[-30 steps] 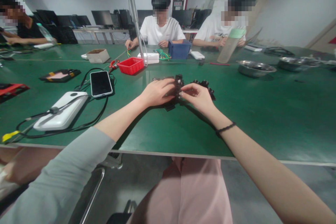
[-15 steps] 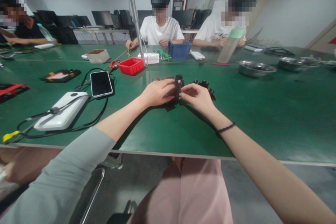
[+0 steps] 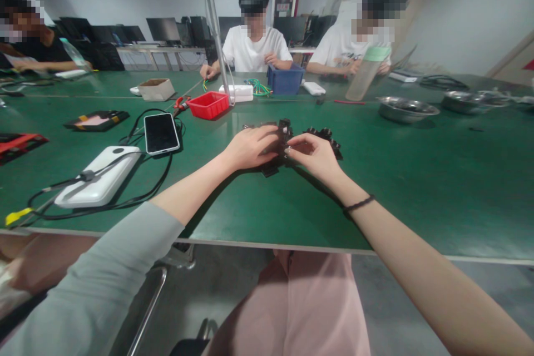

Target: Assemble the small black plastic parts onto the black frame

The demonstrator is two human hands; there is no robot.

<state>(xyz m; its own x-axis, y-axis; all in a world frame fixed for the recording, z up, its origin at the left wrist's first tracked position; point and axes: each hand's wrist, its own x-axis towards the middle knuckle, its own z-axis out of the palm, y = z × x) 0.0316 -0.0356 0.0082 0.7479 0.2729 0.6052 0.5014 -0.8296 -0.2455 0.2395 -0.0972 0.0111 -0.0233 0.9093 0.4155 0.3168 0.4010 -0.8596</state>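
Note:
A dark, many-pieced assembly (image 3: 271,169) lies on the green table in front of me; its kind is not clear. My left hand (image 3: 254,147) lies over its left part, with the fingers curved round it and hiding much of it. At the right side of the same assembly, the thumb and forefinger of my right hand (image 3: 315,154) come together in a pinch. Whatever sits between those fingertips is too small to name. More black pieces (image 3: 329,136) show just behind my right hand, partly covered by it.
To my left are a white power bank (image 3: 100,177) with black cables and a phone (image 3: 161,133). Farther off stand a red bin (image 3: 208,105), a blue bin (image 3: 285,79), a metal pole (image 3: 214,28), a bottle (image 3: 362,75) and a steel bowl (image 3: 408,110). Several people sit around the table.
Both my hands stay where they were on the dark assembly. Across the table, one person's hand has risen slightly toward the blue bin.

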